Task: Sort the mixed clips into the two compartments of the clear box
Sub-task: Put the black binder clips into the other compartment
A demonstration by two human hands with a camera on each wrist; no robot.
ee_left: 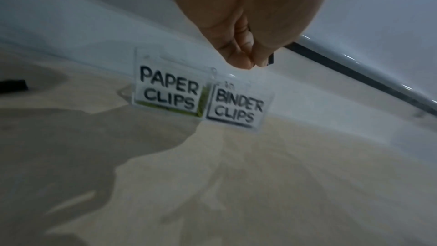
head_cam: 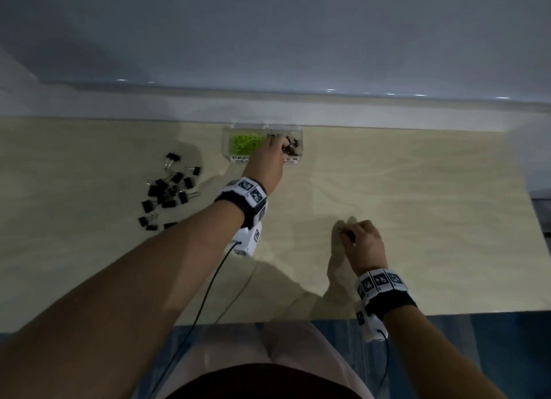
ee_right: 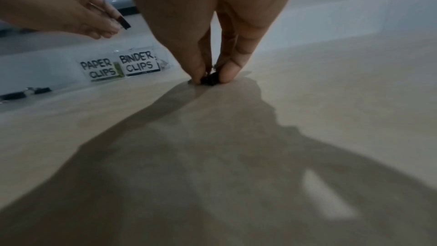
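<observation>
- My left hand (head_cam: 268, 163) hangs over the clear box (head_cam: 235, 130) at the table's (head_cam: 417, 190) far edge, pinching a black binder clip (ee_right: 124, 22); my knuckles hide part of the labels.
- Green paper clips (head_cam: 243, 143) fill the left compartment; the right one's binder clips are half hidden.
- My right hand (head_cam: 362, 243) pinches another clip (ee_right: 209, 79) against the table, mostly hidden by my fingertips.
- The pile (head_cam: 168, 194) lies far left, my forearm covering its near edge.

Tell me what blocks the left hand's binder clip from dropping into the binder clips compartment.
Nothing visible does. The left hand holds the binder clip above the clear box, whose top is open; the binder clips compartment holds only other black clips.
</observation>
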